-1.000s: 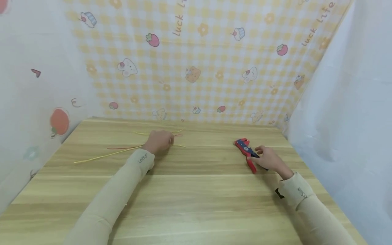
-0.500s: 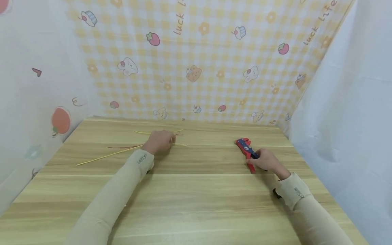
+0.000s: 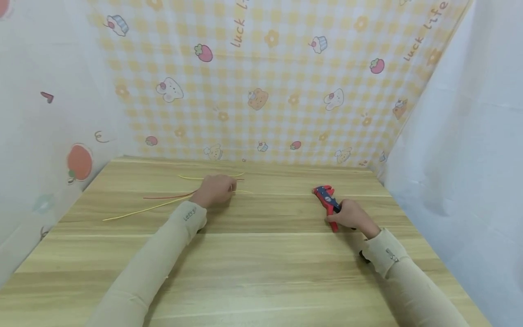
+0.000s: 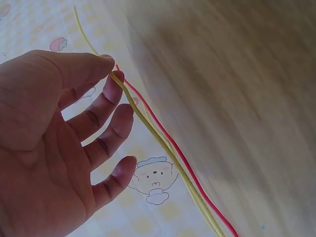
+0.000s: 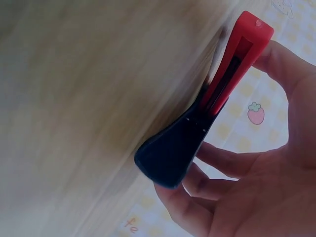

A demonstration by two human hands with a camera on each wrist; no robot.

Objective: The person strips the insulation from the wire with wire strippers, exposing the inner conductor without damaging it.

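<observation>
My left hand is over thin wires toward the back left of the table. Close up in the left wrist view, thumb and forefinger pinch a yellow wire while the other fingers hang loosely bent. A red wire runs alongside it. To the right, my right hand grips a red and blue wire stripper by its handles, jaws pointing away from me. In the right wrist view the thumb lies at the red handle and the fingers at the dark handle.
Another yellow wire lies farther back, partly behind the left hand. The wooden table meets a patterned yellow-check cloth at its back edge. White cloth hangs along the right side, and a printed white sheet on the left.
My right hand has moved slightly left and its fingers have closed round the wire stripper's handles. The left hand has shifted a little right, and the long yellow wire with it.
</observation>
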